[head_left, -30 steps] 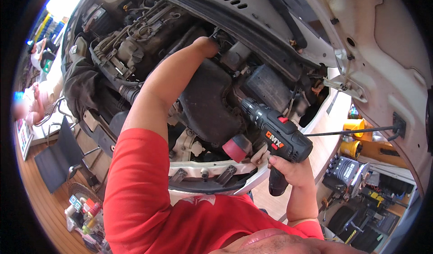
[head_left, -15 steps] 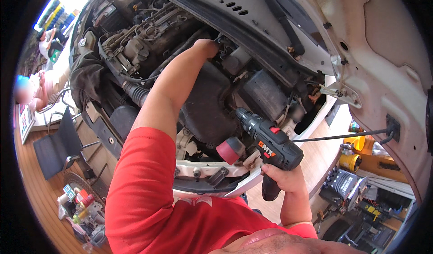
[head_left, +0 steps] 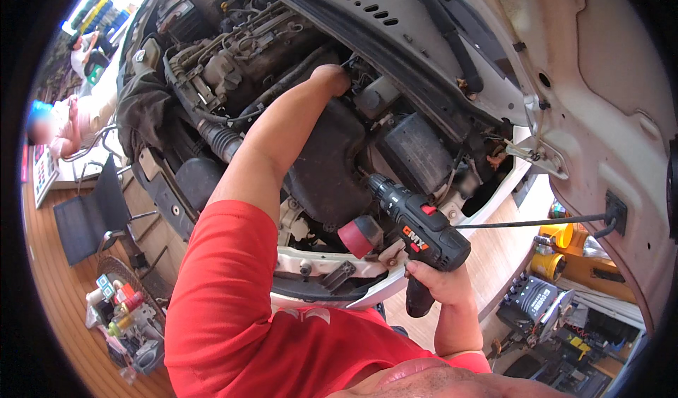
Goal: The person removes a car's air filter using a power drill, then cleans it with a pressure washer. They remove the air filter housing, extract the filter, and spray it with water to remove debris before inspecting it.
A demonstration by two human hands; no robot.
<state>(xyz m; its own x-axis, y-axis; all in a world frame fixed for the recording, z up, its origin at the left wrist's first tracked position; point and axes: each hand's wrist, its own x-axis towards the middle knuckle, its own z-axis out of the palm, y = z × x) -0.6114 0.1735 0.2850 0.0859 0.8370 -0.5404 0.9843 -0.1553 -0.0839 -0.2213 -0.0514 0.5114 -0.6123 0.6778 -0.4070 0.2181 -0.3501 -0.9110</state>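
My left arm reaches across the engine bay, and my left hand [head_left: 332, 80] is lowered among parts behind a large black plastic housing [head_left: 326, 161]. Its fingers are hidden there, so what they touch does not show. In my right hand [head_left: 446, 282] is a black cordless drill [head_left: 427, 227], gripped by the handle with the thumb on its near side. The drill's chuck points away from me and down, over the gap between the housing and a black lidded box [head_left: 418, 151]. A red and dark grey cup-shaped piece [head_left: 359, 236] sits close by the drill.
A raised white hood [head_left: 607, 115] and its prop rod [head_left: 530, 223] rise at the right. The engine [head_left: 240, 62] fills the far left of the bay. A chair [head_left: 95, 211] and two people are at the left. Yellow containers [head_left: 549, 265] and tools stand at lower right.
The whole view has shifted slightly, with the car a little further right. My left hand stays down in the engine bay; the drill stays in my right hand, nearly unmoved.
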